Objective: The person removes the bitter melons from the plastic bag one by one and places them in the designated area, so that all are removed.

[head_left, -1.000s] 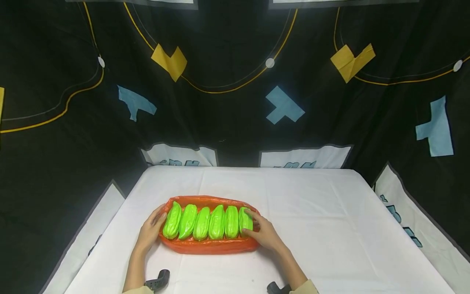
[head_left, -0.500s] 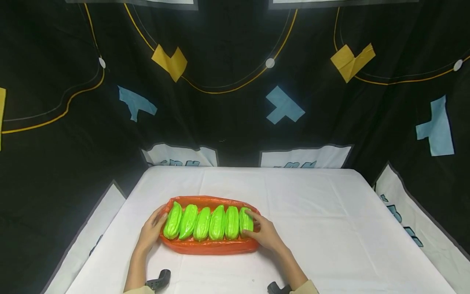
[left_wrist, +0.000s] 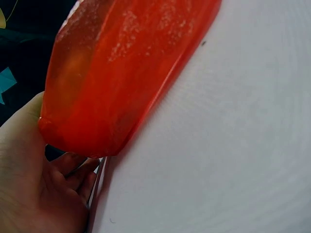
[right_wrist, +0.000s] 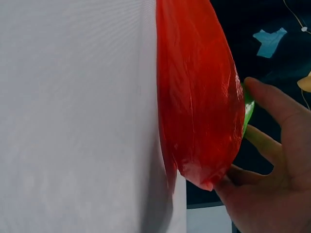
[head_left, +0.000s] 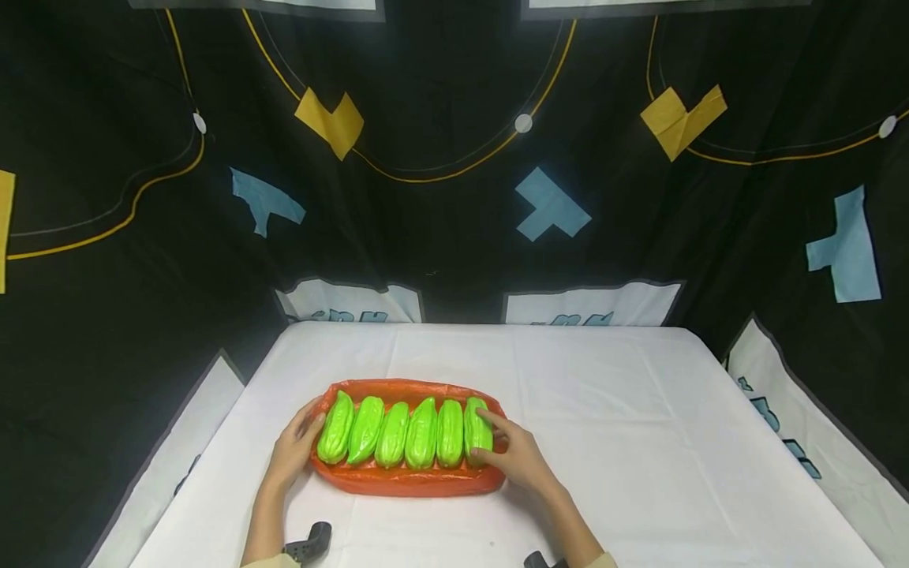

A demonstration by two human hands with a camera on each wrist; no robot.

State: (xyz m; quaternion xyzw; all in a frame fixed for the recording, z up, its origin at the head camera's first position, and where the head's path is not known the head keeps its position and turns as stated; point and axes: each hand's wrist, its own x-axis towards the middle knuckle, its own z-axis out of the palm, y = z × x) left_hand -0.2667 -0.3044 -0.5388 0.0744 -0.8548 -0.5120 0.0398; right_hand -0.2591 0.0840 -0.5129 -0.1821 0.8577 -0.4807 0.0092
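Observation:
An oblong red tray (head_left: 408,484) with a shiny plastic-like surface lies across the near middle of the table. Several glossy green ridged vegetable-shaped pieces (head_left: 421,434) stand side by side in it. At its left end my left hand (head_left: 287,454) grips the tray, thumb at the rim; in the left wrist view the fingers curl by the red end (left_wrist: 121,87). My right hand (head_left: 525,464) pinches the rightmost green piece (head_left: 478,436) between thumb and fingers. From the right wrist, the red wall (right_wrist: 199,97) hides most of that piece.
A white cloth (head_left: 625,442) covers the table. Black curtains (head_left: 440,237) with yellow and blue patches stand behind and at both sides. A dark strap device (head_left: 310,543) sits at the left wrist, and a similar one (head_left: 540,560) at the right.
My right hand has shifted very slightly right and nearer, and the tray's right end with it. A little more of the rightmost green piece shows. My left hand stays nearly still.

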